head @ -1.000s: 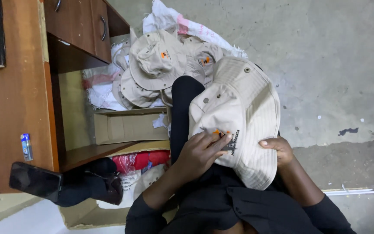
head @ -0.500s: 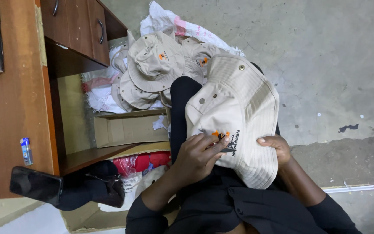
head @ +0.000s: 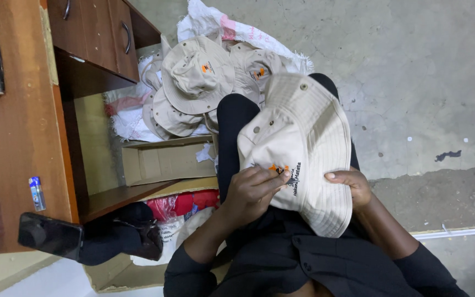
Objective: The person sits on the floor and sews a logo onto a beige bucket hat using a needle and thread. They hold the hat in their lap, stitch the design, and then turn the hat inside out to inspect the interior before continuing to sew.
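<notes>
A beige bucket hat (head: pixel 303 137) with a stitched brim lies on my lap over black trousers. My left hand (head: pixel 254 190) rests on its crown, fingertips pinched at the small orange and black embroidery (head: pixel 284 173). My right hand (head: pixel 347 184) grips the brim at the hat's right side, thumb on top. Beyond my knees, a pile of similar beige hats (head: pixel 199 82) lies on a white woven sack (head: pixel 221 25) on the floor.
A brown wooden desk (head: pixel 17 137) with drawers stands on the left; a black phone (head: pixel 50 236) and a small tube (head: pixel 37 192) lie on it. An open cardboard box (head: pixel 160 162) and red fabric (head: pixel 185 203) sit under it. Grey concrete floor (head: pixel 413 82) spreads to the right.
Both hands stay on the hat in my lap. The left fingertips have shifted slightly on the embroidery.
</notes>
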